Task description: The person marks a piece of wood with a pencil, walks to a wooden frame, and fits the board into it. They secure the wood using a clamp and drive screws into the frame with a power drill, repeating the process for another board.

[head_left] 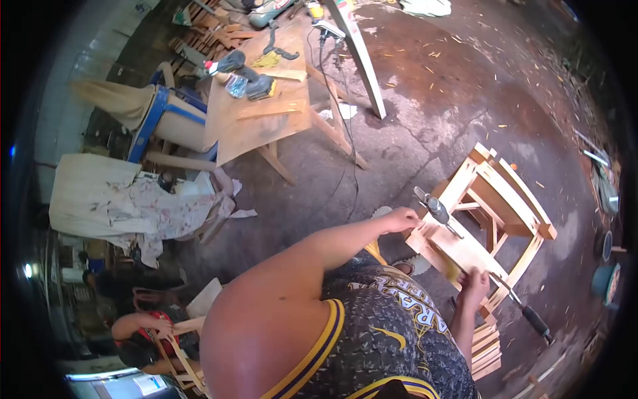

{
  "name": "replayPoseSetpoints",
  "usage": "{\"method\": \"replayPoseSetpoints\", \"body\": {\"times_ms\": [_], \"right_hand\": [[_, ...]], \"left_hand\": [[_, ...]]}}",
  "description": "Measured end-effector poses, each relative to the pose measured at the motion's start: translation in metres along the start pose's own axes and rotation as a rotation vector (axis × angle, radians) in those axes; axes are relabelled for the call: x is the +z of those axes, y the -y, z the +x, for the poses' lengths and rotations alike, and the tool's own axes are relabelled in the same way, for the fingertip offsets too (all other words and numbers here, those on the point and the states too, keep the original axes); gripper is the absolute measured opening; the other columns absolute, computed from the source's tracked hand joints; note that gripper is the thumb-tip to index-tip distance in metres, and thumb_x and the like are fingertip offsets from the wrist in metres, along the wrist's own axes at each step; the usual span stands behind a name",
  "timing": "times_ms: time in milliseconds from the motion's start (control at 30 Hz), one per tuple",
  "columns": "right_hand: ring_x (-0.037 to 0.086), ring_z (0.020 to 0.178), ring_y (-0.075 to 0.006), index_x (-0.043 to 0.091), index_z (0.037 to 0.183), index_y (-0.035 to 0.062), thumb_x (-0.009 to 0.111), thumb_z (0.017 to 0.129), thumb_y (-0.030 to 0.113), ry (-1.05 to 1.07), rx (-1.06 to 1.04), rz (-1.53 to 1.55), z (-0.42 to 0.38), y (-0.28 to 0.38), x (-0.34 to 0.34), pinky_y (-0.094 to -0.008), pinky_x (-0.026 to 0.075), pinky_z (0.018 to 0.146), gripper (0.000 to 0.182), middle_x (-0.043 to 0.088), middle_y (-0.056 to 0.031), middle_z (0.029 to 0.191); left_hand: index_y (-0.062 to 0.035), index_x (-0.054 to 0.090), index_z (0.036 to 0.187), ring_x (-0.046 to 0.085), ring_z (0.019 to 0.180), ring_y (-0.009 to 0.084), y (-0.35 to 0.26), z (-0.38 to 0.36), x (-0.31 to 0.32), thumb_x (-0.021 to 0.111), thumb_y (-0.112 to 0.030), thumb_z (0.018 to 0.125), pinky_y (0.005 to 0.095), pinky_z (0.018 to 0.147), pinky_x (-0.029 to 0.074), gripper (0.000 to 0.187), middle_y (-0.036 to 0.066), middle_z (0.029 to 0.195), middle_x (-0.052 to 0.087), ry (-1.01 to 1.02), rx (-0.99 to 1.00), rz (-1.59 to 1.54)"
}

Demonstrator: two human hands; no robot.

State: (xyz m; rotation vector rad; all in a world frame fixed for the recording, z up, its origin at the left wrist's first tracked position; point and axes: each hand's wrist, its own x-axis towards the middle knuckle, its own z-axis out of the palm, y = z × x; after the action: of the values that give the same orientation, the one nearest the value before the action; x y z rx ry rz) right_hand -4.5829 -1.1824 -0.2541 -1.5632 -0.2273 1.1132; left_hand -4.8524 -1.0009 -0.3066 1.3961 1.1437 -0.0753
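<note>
A pale wooden chair frame (508,193) lies tilted on the floor in front of me, with a flat wooden board (468,243) along its near side. My left hand (402,219) has its fingers closed at the frame's near corner. Beside those fingers sits a metal clamp head (435,210). My right hand (474,287) is curled shut near the board's lower edge; a blurred yellowish patch shows by its fingertips, and I cannot tell what it holds. Past this hand runs a clamp bar (510,292) ending in a black handle (535,323).
Wooden strips (487,349) are stacked below the frame. A plywood worktable (229,136) carries power tools (256,86) and a bottle. Cables (323,66) hang to the floor beside a slanted post (362,63). Another person (143,329) handles wooden pieces at lower left. A blue bucket (603,282) stands right.
</note>
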Motion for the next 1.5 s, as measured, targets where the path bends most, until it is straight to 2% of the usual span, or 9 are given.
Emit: {"method": "replayPoseSetpoints", "body": {"times_ms": [300,433,600,700,900,1000,1100,1433,1500], "right_hand": [[0.063,0.095,-0.0230,0.054,0.114,0.0008,0.071,0.080,0.037,0.011,-0.334,0.045,-0.083,0.082,-0.072,-0.0355,0.055,0.078,0.052,0.062,-0.0097,0.101],[0.050,0.122,-0.0361,0.044,0.133,-0.0074,0.059,0.090,0.025,0.363,-0.627,0.765,-0.119,0.150,-0.090,-0.0502,0.043,0.102,0.056,0.050,-0.0261,0.132],[0.060,0.100,-0.0277,0.046,0.128,-0.0027,0.057,0.094,0.023,0.043,-0.718,0.056,-0.125,0.147,0.222,-0.0423,0.053,0.087,0.044,0.055,-0.0173,0.118],[0.067,0.079,-0.0223,0.049,0.121,-0.0008,0.058,0.096,0.021,0.384,-0.347,0.016,-0.123,0.118,0.475,-0.0362,0.058,0.075,0.034,0.060,-0.0114,0.102],[0.067,0.081,-0.0287,0.048,0.124,-0.0038,0.056,0.097,0.025,0.810,0.200,-0.236,-0.031,0.033,0.694,-0.0384,0.056,0.075,0.040,0.062,-0.0180,0.095],[0.064,0.093,-0.0376,0.045,0.130,-0.0043,0.067,0.089,0.035,0.538,-0.548,-1.220,-0.036,0.024,0.739,-0.0435,0.052,0.087,0.061,0.062,-0.0215,0.101],[0.056,0.108,-0.0421,0.044,0.133,-0.0033,0.077,0.078,0.041,0.466,-1.012,-1.130,-0.040,0.026,0.770,-0.0435,0.045,0.098,0.078,0.059,-0.0252,0.116],[0.062,0.091,-0.0150,0.067,0.109,0.0055,0.079,0.074,0.017,1.173,-0.437,-0.467,-0.044,0.043,0.890,-0.0308,0.049,0.086,0.039,0.070,-0.0054,0.101],[0.063,0.091,-0.0157,0.066,0.110,0.0050,0.079,0.074,0.016,1.101,-0.496,-0.412,-0.044,0.039,0.891,-0.0310,0.050,0.085,0.039,0.070,-0.0063,0.101]], "left_hand": [[-0.0021,0.069,0.092,0.067,0.077,0.0145,0.101,-0.093,-0.164,0.063,-0.017,0.088,0.0301,0.070,0.053,0.017,0.008,0.088,0.071,-0.592,0.163,-0.204],[-0.0043,0.067,0.084,0.060,0.067,0.0104,0.110,-0.143,-0.330,0.057,-0.022,0.095,0.0257,0.061,0.047,0.023,0.004,0.076,0.067,-1.168,0.352,-0.186],[-0.0048,0.068,0.096,0.067,0.082,0.0308,0.185,-0.195,-0.568,0.057,-0.033,0.091,0.0402,0.074,0.051,0.031,0.016,0.088,0.070,-1.673,0.179,0.151],[-0.0100,0.068,0.109,0.064,0.099,0.0335,0.258,-0.183,-0.671,0.059,-0.032,0.089,0.0418,0.087,0.050,0.031,0.016,0.102,0.069,-1.552,-0.055,0.316],[-0.0160,0.068,0.111,0.064,0.100,0.0319,0.244,-0.196,-0.713,0.069,-0.024,0.082,0.0402,0.088,0.050,0.030,0.013,0.105,0.068,-1.120,-0.156,0.737],[-0.0134,0.069,0.100,0.065,0.093,0.0301,0.241,-0.202,-0.727,0.072,-0.021,0.079,0.0400,0.083,0.051,0.023,0.012,0.097,0.069,-0.989,-0.110,0.819],[-0.0104,0.069,0.089,0.065,0.087,0.0293,0.245,-0.201,-0.742,0.073,-0.021,0.077,0.0406,0.078,0.050,0.016,0.012,0.088,0.069,-0.937,-0.114,0.699],[-0.0025,0.063,0.094,0.068,0.081,0.0266,0.261,-0.208,-0.759,0.062,-0.014,0.088,0.0365,0.074,0.053,0.013,0.016,0.086,0.068,-1.074,0.229,0.292],[-0.0007,0.052,0.106,0.068,0.080,0.0246,0.259,-0.207,-0.756,0.054,-0.008,0.094,0.0341,0.072,0.057,0.014,0.017,0.089,0.067,-0.985,0.579,-0.457]]}}
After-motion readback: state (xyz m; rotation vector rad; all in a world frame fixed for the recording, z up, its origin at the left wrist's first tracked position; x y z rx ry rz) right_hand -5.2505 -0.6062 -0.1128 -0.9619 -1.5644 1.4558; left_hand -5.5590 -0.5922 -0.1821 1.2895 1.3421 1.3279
